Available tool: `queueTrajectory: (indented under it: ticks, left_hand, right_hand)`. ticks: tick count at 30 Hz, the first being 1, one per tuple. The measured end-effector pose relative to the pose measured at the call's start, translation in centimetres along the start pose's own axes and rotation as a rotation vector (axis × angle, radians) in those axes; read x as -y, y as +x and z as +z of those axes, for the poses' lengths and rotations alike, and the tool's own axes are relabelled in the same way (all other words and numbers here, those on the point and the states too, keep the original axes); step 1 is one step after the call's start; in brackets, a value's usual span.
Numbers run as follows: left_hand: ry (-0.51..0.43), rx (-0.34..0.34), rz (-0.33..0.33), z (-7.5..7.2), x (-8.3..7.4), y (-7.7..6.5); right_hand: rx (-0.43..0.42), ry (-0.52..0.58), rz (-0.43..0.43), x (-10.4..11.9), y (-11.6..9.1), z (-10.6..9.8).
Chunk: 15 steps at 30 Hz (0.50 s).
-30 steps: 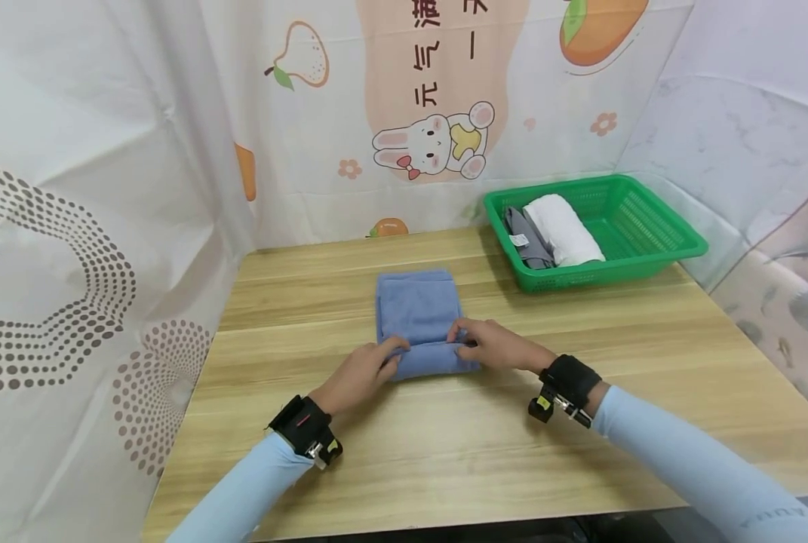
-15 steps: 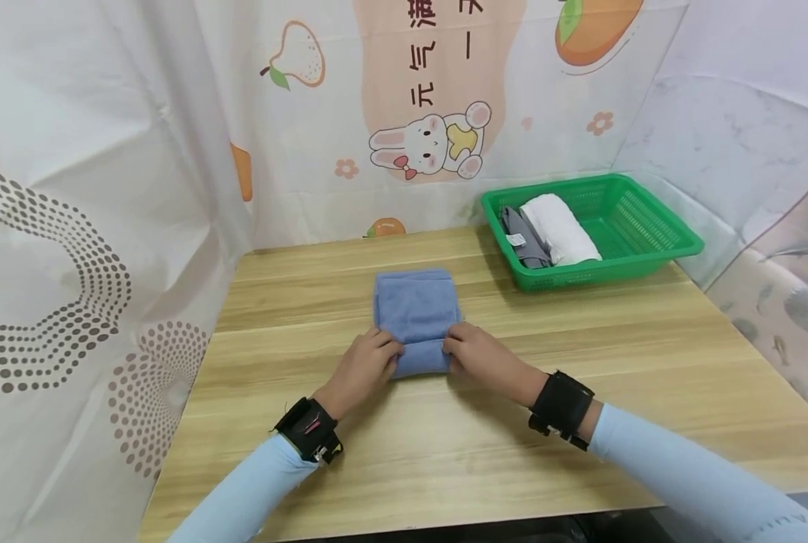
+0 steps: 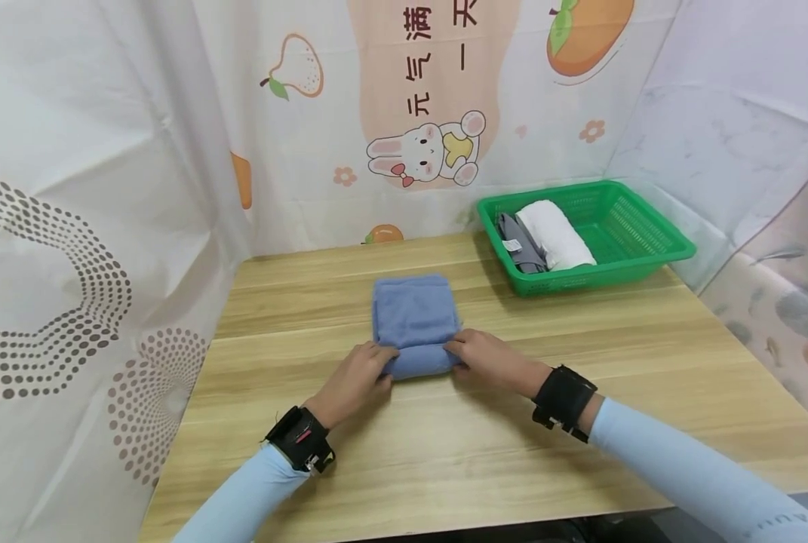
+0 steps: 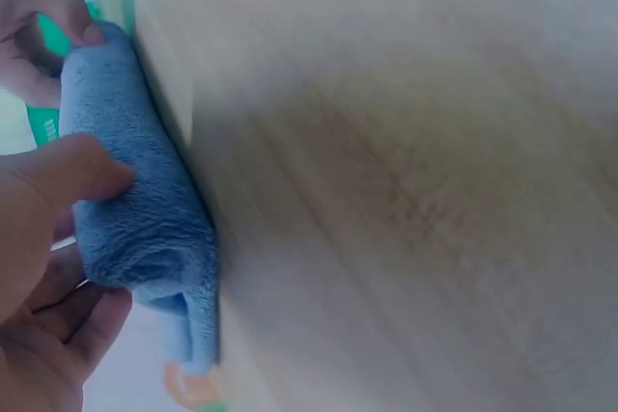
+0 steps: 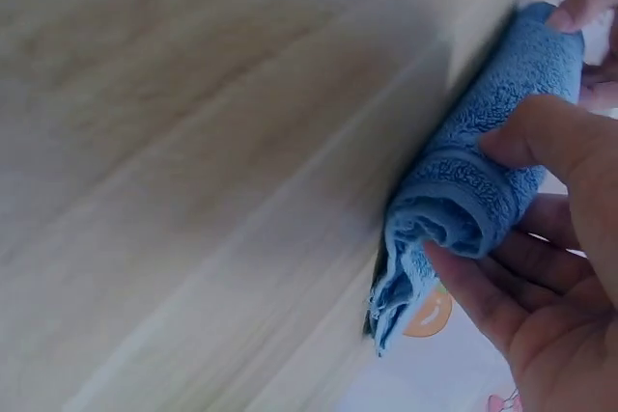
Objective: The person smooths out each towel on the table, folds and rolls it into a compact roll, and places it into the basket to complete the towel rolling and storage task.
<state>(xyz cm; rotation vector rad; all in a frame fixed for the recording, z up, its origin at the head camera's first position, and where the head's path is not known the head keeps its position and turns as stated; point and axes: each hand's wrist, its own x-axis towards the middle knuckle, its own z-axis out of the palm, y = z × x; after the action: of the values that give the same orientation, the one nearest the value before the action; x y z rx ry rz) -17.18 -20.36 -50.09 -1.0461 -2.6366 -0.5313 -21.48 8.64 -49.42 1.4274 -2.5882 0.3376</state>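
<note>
A blue towel [image 3: 417, 309] lies on the wooden table, its far part flat and folded, its near edge rolled into a thick tube [image 3: 420, 362]. At the roll's left end, my left hand [image 3: 354, 377] grips it, thumb on the near side and fingers on the far side. My right hand [image 3: 495, 363] holds the right end in the same way. In the left wrist view the towel [image 4: 145, 171] sits between thumb and fingers. The right wrist view shows the spiral end of the rolled towel [image 5: 454, 209], with a fingertip touching it.
A green plastic basket [image 3: 648, 265] stands at the back right of the table [image 3: 458, 467]. Inside it lie a rolled white towel [image 3: 556, 234] and a grey folded cloth [image 3: 522, 245]. A printed curtain [image 3: 308, 151] hangs behind the table.
Both hands have shifted their grip on the roll, first closing over it from above, now with thumbs at its near side. The towel has stayed in about the same place.
</note>
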Motion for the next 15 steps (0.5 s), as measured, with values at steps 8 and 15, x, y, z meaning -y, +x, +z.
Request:
queueTrajectory:
  ticks: [8, 15]
  left_hand:
    - [-0.330, 0.063, -0.252, -0.2, 0.9, 0.0]
    - [-0.359, -0.003, -0.354, -0.2, 1.4, 0.8]
  right_hand:
    - [0.047, 0.467, 0.163, -1.4, 0.2, -0.5]
    - [0.070, 0.525, 0.279, -2.1, 1.0, -0.8]
